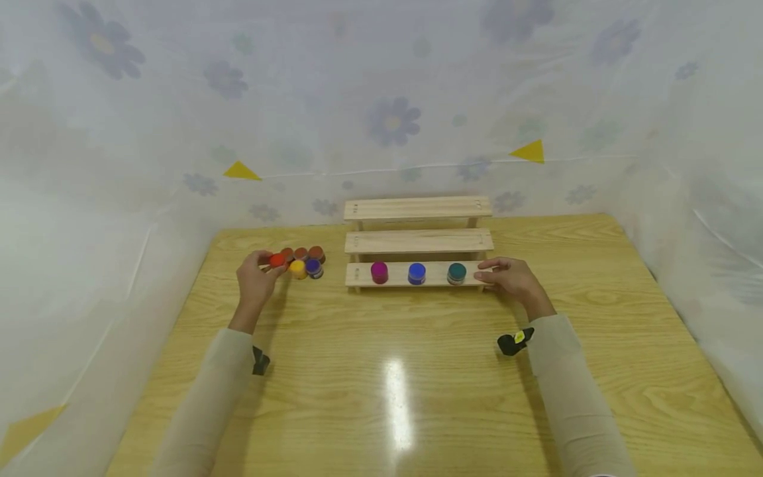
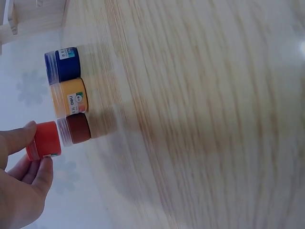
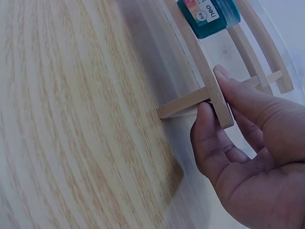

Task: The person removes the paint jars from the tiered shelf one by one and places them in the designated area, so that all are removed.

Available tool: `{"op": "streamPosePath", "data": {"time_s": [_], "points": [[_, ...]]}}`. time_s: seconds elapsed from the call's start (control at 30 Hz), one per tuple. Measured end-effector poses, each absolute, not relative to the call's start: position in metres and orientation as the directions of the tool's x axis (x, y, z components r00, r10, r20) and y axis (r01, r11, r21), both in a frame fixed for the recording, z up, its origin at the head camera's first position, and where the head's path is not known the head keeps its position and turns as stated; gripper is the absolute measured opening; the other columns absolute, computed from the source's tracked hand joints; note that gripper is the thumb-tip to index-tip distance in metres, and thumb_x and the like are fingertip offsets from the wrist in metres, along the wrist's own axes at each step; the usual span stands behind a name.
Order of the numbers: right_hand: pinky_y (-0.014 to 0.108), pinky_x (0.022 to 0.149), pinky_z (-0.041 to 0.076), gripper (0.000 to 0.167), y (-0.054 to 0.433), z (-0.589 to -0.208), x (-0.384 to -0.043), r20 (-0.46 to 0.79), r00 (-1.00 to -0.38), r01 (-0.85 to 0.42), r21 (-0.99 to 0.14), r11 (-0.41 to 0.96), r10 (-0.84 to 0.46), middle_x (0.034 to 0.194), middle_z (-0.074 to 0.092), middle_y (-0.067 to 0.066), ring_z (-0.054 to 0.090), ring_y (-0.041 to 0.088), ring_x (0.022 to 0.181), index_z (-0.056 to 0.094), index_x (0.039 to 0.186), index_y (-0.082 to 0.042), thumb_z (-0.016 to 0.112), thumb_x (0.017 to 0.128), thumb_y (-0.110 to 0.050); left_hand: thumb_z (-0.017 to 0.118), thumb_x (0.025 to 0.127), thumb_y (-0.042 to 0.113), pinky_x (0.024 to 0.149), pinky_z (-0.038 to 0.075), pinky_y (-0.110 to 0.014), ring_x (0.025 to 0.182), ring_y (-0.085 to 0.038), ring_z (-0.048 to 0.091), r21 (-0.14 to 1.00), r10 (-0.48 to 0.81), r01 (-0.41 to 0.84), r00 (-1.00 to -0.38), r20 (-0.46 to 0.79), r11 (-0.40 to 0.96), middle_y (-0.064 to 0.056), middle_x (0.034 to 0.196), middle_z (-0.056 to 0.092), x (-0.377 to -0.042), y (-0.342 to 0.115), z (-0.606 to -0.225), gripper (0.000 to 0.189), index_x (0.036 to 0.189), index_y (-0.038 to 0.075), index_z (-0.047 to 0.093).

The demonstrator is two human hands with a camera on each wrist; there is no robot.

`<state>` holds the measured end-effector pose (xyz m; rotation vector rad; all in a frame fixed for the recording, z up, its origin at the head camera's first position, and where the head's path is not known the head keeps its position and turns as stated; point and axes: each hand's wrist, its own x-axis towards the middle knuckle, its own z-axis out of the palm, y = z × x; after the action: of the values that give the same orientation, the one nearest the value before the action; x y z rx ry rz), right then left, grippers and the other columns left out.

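My left hand [image 1: 256, 281] pinches a red paint jar [image 2: 46, 140] between thumb and fingers, and the jar appears raised off the table. Close beside it stand a yellow jar [image 1: 297, 269], a dark blue jar [image 1: 313, 267] and several brownish-red jars [image 1: 316, 254]. My right hand [image 1: 512, 281] grips the right end of the lowest board of a three-step wooden rack [image 3: 217, 98], thumb above and fingers below. Along that board sit a magenta jar [image 1: 379, 272], a blue jar [image 1: 416, 273] and a teal jar [image 1: 456, 273], the teal one nearest my right hand.
The rack's middle board [image 1: 417, 242] and top board [image 1: 417, 208] rise behind the lowest one. The wood-grain table [image 1: 334, 371] reaches back to a flowered white sheet [image 1: 286, 86], which also hangs at both sides. Yellow triangles [image 1: 530, 152] mark the sheet.
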<state>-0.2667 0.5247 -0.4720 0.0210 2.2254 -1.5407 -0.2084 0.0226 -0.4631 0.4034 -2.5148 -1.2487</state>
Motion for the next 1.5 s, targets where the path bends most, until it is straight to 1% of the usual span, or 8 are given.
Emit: {"op": "streamPosePath", "data": {"time_s": [0.2, 0.4, 0.8, 0.97, 1.1, 1.23, 1.4, 1.5], "points": [[0.031, 0.083, 0.057, 0.058, 0.525, -0.473, -0.266, -0.358, -0.906, 0.243, -0.878, 0.413, -0.226, 0.09, 0.06, -0.006, 0.063, 0.013, 0.085, 0.056, 0.127, -0.001, 0.073, 0.083, -0.035, 0.067, 0.086, 0.003, 0.098, 0.052, -0.043, 0.115, -0.038, 0.055, 0.815, -0.399, -0.162, -0.912, 0.091, 0.557, -0.026, 0.122, 0.055, -0.21, 0.023, -0.465, 0.04, 0.122, -0.008, 0.052], [0.032, 0.083, 0.056, 0.058, 0.525, -0.473, -0.266, -0.372, -0.902, 0.258, -0.871, 0.417, -0.22, 0.09, 0.058, -0.005, 0.063, 0.015, 0.086, 0.055, 0.129, -0.002, 0.072, 0.084, -0.034, 0.066, 0.087, 0.003, 0.093, 0.054, -0.045, 0.111, -0.04, 0.059, 0.794, -0.416, -0.236, -0.909, 0.022, 0.56, -0.026, 0.122, 0.056, -0.214, 0.022, -0.468, 0.04, 0.123, -0.006, 0.052], [0.034, 0.085, 0.057, 0.054, 0.525, -0.476, -0.265, -0.366, -0.907, 0.25, -0.864, 0.437, -0.206, 0.095, 0.062, -0.003, 0.063, 0.017, 0.09, 0.057, 0.127, -0.005, 0.072, 0.084, -0.034, 0.067, 0.087, 0.004, 0.096, 0.051, -0.048, 0.11, -0.042, 0.057, 0.732, -0.399, -0.27, -0.917, 0.003, 0.626, -0.029, 0.118, 0.058, -0.217, 0.019, -0.475, 0.037, 0.119, -0.009, 0.053], [0.033, 0.086, 0.057, 0.054, 0.524, -0.475, -0.265, -0.371, -0.906, 0.252, -0.861, 0.442, -0.206, 0.099, 0.061, -0.001, 0.063, 0.017, 0.091, 0.057, 0.127, -0.006, 0.071, 0.084, -0.036, 0.067, 0.087, 0.005, 0.095, 0.052, -0.047, 0.11, -0.041, 0.057, 0.74, -0.404, -0.286, -0.915, -0.022, 0.609, -0.029, 0.118, 0.057, -0.218, 0.02, -0.477, 0.037, 0.118, -0.009, 0.052], [0.031, 0.085, 0.057, 0.055, 0.524, -0.473, -0.265, -0.368, -0.907, 0.249, -0.862, 0.442, -0.205, 0.097, 0.06, -0.002, 0.063, 0.017, 0.091, 0.057, 0.127, -0.006, 0.071, 0.084, -0.037, 0.066, 0.088, 0.005, 0.096, 0.051, -0.046, 0.112, -0.04, 0.057, 0.753, -0.413, -0.29, -0.91, -0.027, 0.59, -0.028, 0.12, 0.057, -0.219, 0.021, -0.478, 0.037, 0.119, -0.008, 0.052], [0.03, 0.084, 0.057, 0.053, 0.523, -0.471, -0.265, -0.368, -0.907, 0.254, -0.865, 0.432, -0.204, 0.095, 0.06, -0.003, 0.063, 0.016, 0.091, 0.057, 0.127, -0.006, 0.071, 0.085, -0.034, 0.065, 0.088, 0.005, 0.096, 0.052, -0.046, 0.111, -0.04, 0.058, 0.758, -0.402, -0.274, -0.916, -0.017, 0.592, -0.027, 0.121, 0.057, -0.221, 0.021, -0.48, 0.038, 0.121, -0.007, 0.052], [0.031, 0.084, 0.057, 0.054, 0.523, -0.47, -0.265, -0.377, -0.903, 0.266, -0.865, 0.426, -0.203, 0.095, 0.06, -0.004, 0.063, 0.014, 0.089, 0.057, 0.127, -0.006, 0.071, 0.084, -0.035, 0.069, 0.086, 0.007, 0.098, 0.05, -0.049, 0.114, -0.041, 0.055, 0.751, -0.391, -0.251, -0.92, 0.01, 0.611, -0.029, 0.123, 0.056, -0.219, 0.019, -0.48, 0.045, 0.124, -0.009, 0.051], [0.032, 0.085, 0.057, 0.054, 0.524, -0.47, -0.266, -0.381, -0.902, 0.269, -0.863, 0.428, -0.201, 0.095, 0.06, -0.004, 0.064, 0.014, 0.09, 0.057, 0.127, -0.006, 0.071, 0.084, -0.036, 0.07, 0.085, 0.008, 0.099, 0.048, -0.05, 0.116, -0.04, 0.052, 0.768, -0.394, -0.23, -0.918, 0.031, 0.597, -0.029, 0.125, 0.054, -0.216, 0.018, -0.477, 0.049, 0.126, -0.009, 0.05]]}}
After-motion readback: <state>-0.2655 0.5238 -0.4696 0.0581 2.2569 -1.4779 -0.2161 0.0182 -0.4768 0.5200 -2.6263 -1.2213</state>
